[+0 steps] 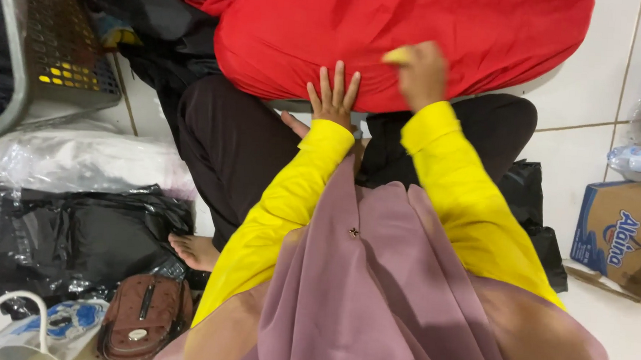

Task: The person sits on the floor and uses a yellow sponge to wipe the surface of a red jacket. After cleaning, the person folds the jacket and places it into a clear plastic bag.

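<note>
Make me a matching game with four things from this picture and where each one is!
Things:
1. left hand
2. small brown bag
3. cardboard box
4. plastic basket

Places:
A. far right, on the tiled floor
B. upper left corner
C. flat on the red cloth
D. bottom left, beside the black plastic sheet

Pairs: 1-C, 2-D, 3-A, 4-B

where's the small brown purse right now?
Head view, bottom left: the small brown leather purse lies on the floor beside the crumpled black plastic bag, just below the person's bare foot and next to a white-and-blue bag.
</note>
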